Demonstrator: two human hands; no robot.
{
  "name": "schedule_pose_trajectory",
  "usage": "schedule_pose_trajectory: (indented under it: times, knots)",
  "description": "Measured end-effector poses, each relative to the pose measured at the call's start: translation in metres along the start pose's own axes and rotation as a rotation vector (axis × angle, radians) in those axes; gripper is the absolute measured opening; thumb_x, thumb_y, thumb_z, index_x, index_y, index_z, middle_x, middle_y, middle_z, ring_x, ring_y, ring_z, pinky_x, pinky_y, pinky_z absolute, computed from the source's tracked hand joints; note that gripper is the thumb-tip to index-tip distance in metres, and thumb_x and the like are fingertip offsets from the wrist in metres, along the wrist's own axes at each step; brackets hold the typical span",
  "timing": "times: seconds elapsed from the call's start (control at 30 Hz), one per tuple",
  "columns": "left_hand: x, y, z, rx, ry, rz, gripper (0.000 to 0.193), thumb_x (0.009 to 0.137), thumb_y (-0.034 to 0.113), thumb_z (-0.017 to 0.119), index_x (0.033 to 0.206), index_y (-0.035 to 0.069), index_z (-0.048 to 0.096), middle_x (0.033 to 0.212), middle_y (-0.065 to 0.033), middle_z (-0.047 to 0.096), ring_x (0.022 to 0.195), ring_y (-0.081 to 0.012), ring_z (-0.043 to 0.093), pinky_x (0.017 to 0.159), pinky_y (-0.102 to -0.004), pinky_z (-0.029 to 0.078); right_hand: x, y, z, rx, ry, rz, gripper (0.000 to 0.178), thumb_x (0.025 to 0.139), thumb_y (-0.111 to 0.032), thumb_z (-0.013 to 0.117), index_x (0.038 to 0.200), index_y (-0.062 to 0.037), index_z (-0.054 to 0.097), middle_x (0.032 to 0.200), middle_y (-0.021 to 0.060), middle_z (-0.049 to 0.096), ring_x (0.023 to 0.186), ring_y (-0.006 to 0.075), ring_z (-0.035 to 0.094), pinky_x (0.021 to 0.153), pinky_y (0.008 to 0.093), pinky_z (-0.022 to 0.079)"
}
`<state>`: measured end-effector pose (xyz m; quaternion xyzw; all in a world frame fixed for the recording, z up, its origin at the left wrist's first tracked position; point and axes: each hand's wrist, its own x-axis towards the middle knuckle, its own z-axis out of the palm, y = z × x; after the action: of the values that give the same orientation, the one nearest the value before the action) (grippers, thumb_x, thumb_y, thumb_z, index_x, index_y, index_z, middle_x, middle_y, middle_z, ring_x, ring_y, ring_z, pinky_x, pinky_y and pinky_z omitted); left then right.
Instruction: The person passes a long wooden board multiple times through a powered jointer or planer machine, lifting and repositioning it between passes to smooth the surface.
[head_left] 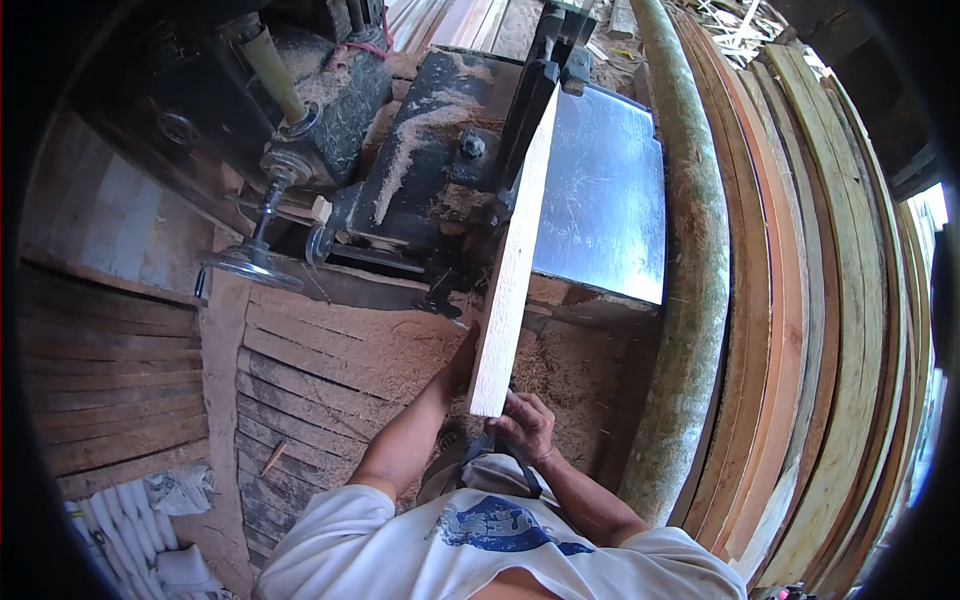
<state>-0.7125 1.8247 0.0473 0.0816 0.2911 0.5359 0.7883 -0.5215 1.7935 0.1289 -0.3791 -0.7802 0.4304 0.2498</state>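
Note:
A long pale wooden board (508,320) runs away from me, its far part on the shiny metal table (605,190) of a woodworking machine, against a dark upright fence (535,105). The near end sticks out past the table's edge toward my body. My right hand (527,424) is closed at that near end, on its right side, with curled fingers. My left forearm (420,425) reaches forward along the board's left side. The left hand itself is hidden behind the board, so its fingers do not show.
Sawdust lies on the dark machine bed (430,140) left of the fence. A handwheel (252,266) juts out at the left. Close by on the right, a round pole (690,250) runs past the table, beside stacked planks (840,250). Sawdust covers the slatted floor (310,370).

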Motion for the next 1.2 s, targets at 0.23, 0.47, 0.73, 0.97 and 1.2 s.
schedule_pose_trajectory:
  times: [0.23,0.47,0.73,0.97,1.2]
  knots:
    - [0.007,0.014,-0.039,0.228,0.574,-0.183,0.089,0.077,0.084,0.026,0.117,0.011,0.057,0.103,-0.0081,0.066,0.083,-0.0171,0.063,0.084,-0.039,0.045,0.067,0.009,0.023,0.326,0.425,0.168,0.015,0.077,-0.01,0.076,0.08,0.001,0.067,0.069,0.0016,0.062,0.063,0.0067,0.055,0.058,0.0217,0.045]
    - [-0.116,-0.084,-0.064,0.233,0.726,-0.438,0.089,0.077,0.082,0.027,0.118,0.009,0.055,0.114,-0.0095,0.064,0.099,-0.023,0.059,0.096,-0.0434,0.034,0.17,0.049,0.011,0.363,0.565,0.208,0.019,0.08,-0.016,0.075,0.074,0.0004,0.066,0.062,-0.001,0.06,0.056,0.0039,0.048,0.05,0.0197,0.038]
    - [-0.169,-0.127,-0.06,0.198,0.848,-0.479,0.081,0.082,0.076,0.033,0.117,0.006,0.055,0.113,-0.0116,0.063,0.097,-0.0231,0.06,0.091,-0.0411,0.04,0.262,0.05,-0.023,0.003,0.455,0.547,0.061,0.07,-0.057,0.074,0.057,0.0015,0.061,0.05,0.0052,0.052,0.043,0.0138,0.048,0.041,0.0319,0.04]
    - [-0.146,-0.114,-0.05,0.426,0.81,-0.231,0.068,0.082,0.066,0.049,0.108,0.004,0.059,0.096,-0.0089,0.066,0.081,-0.0163,0.06,0.074,-0.0321,0.047,0.191,0.056,0.0,0.014,-0.059,0.554,0.052,0.071,-0.049,0.076,0.078,0.002,0.07,0.062,0.0084,0.064,0.049,0.0122,0.056,0.05,0.0307,0.047]
    - [-0.209,-0.168,-0.092,0.541,0.84,-0.207,0.051,0.085,0.051,0.058,0.096,0.001,0.065,0.083,-0.0088,0.066,0.068,-0.0149,0.061,0.062,-0.0296,0.051,-0.054,0.133,-0.006,-0.219,-0.393,0.99,0.048,0.07,-0.048,0.076,0.063,-0.0017,0.066,0.059,0.0094,0.063,0.054,0.018,0.062,0.052,0.0346,0.05]
